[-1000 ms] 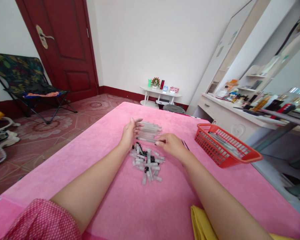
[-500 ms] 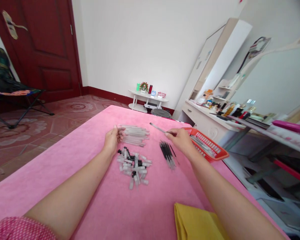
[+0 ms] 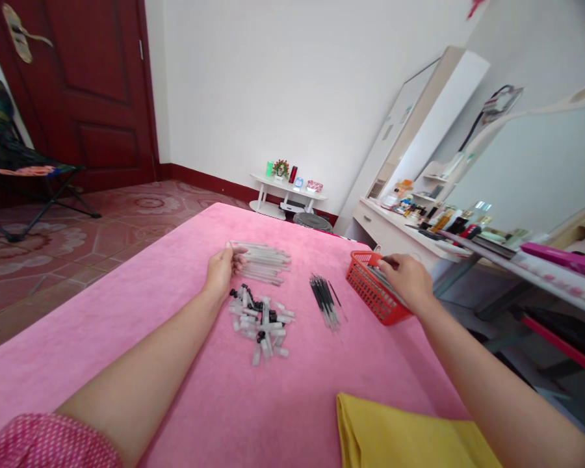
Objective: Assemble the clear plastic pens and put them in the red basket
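Observation:
My left hand (image 3: 221,272) rests on the pink cloth (image 3: 185,286), fingers curled round the near end of a clear pen barrel lying in a row of clear barrels (image 3: 266,261). Just below it lies a heap of clear and black pen caps (image 3: 260,320). To the right of the heap is a small bundle of black refills (image 3: 325,300). My right hand (image 3: 407,278) reaches over the rim of the red basket (image 3: 370,296), fingers closed and turned down into it; what they hold is hidden.
A yellow cloth (image 3: 400,435) lies at the near right edge of the pink cloth. A white dresser (image 3: 394,227) with bottles stands right behind the basket. A small white side table (image 3: 287,195) stands by the far wall, a folding chair (image 3: 10,169) by the door.
My right hand has carried a pen from above the barrels across to the red basket. The left hand has stayed at the row of barrels. The view has swung right.

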The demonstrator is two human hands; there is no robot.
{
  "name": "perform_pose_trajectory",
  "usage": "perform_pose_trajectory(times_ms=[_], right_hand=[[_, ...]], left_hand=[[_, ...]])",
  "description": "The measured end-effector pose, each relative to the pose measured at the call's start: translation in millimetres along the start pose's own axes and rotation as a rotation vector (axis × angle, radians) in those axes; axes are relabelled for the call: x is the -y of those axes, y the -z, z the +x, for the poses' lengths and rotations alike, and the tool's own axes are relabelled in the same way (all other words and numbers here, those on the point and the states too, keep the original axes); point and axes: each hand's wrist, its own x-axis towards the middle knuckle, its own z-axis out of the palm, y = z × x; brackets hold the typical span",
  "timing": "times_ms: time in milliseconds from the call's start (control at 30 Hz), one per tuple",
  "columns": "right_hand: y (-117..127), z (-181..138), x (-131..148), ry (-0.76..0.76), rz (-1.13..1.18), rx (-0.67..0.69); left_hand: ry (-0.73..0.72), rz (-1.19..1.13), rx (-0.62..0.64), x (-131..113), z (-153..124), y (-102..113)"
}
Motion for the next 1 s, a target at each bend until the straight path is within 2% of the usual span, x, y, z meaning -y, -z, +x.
perform_pose_trajectory(times_ms=[67, 200, 300, 400, 533, 700, 900, 1000], right_hand=[[-5, -4, 32, 0.138, 0.102, 0.012], [-24, -19, 103, 0.349, 0.257, 0.182], [-44, -35, 145, 0.441, 0.31, 0.268], [-62, -47, 171, 0.465, 0.303, 0.271], [-76, -55, 183, 0.466, 0.262, 0.251], [-80, -60, 184, 0.46, 0.26, 0.227], [-73, -56, 172, 0.247, 0.486, 0.179], [-67, -53, 166, 0.246, 0.604, 0.129]], left_hand=[[-0.001, 0.003, -0.001, 0, 1, 0], [0.0, 0.003, -0.005, 1, 1, 1], [0.002, 0.006, 0.012, 2, 2, 3], [-0.01, 0.026, 0.024, 3, 2, 3], [-0.023, 0.051, 0.041, 3, 2, 3], [-0.061, 0.089, 0.063, 3, 0, 2], [-0.144, 0.277, 0.164, 0, -7, -2], [-0.161, 0.389, 0.241, -2, -12, -10]])
